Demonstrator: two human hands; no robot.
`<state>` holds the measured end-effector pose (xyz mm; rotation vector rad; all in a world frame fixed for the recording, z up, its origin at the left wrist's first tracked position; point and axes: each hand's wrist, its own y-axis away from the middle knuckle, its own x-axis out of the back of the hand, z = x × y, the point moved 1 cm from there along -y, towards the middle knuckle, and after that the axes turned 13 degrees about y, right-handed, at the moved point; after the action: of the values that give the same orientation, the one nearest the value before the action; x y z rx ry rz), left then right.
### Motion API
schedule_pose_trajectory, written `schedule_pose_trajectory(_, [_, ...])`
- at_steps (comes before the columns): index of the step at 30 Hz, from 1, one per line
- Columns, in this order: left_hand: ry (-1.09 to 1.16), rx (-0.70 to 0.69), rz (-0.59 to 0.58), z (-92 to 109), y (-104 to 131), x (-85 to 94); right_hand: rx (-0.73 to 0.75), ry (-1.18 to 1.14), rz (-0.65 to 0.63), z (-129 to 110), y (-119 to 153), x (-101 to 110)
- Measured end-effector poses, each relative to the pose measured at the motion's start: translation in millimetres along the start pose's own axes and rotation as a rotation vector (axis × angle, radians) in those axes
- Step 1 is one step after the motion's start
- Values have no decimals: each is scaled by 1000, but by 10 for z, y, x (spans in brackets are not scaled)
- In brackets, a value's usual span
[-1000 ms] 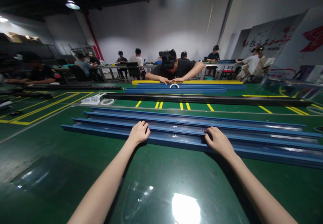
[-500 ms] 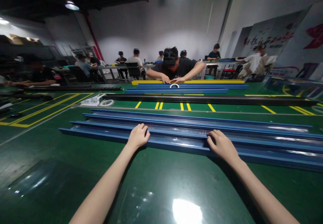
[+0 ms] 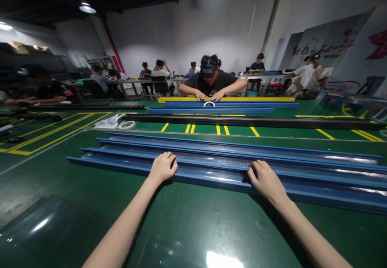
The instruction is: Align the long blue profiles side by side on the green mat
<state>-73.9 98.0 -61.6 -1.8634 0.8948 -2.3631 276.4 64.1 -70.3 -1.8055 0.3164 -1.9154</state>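
Several long blue channel rails (image 3: 211, 178) lie side by side across the green table, with shiny clear film along their troughs. My left hand (image 3: 163, 167) is closed over the nearest rail left of centre, its fingers curled into the trough and hiding their tips. Farther right, my right hand (image 3: 266, 179) grips the same rail in a similar way, thumb towards the near wall. Behind the nearest rail run the other blue rails (image 3: 187, 145), which neither hand clearly holds.
Beyond the rails lies a long black bar (image 3: 256, 121), with a roll of tape (image 3: 126, 125) at its left end. Across the table a co-worker (image 3: 208, 76) leans over yellow (image 3: 256, 99) and blue strips. Clear film (image 3: 39, 223) rests at the near left.
The view has shifted slightly, so the rails appear a little lower and nearer. Both my hands stay on the nearest rail; the co-worker's head has lifted a little.
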Motion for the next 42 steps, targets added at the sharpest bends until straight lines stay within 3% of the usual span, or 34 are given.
schedule_pose_trajectory(5, [-20,-26,-98,79,-58,60,54,6,-62,76,-71,28])
schedule_pose_trajectory(9, [42,-26,-55,237,-284,60,82,9,-112,147,-262,8])
schedule_pose_trajectory(14, [186,-98,-85,470,-746,-171,116,-62,-92,120,-541,-135])
schedule_pose_trajectory(18, [255,-104,-183,558,-1009,-408,101,-102,-163,98,-722,-276])
schedule_pose_trajectory(24, [267,-89,-330,566,-1084,-589,102,-63,-304,80,-853,-388])
schedule_pose_trajectory(28, [287,-66,-403,540,-1092,-607,154,1,-294,46,-860,-422])
schedule_pose_trajectory(34, [265,-56,-391,534,-1177,-582,177,24,-250,53,-921,-415])
schedule_pose_trajectory(42, [125,115,-349,576,-1412,-562,62,72,-475,50,-1196,-298])
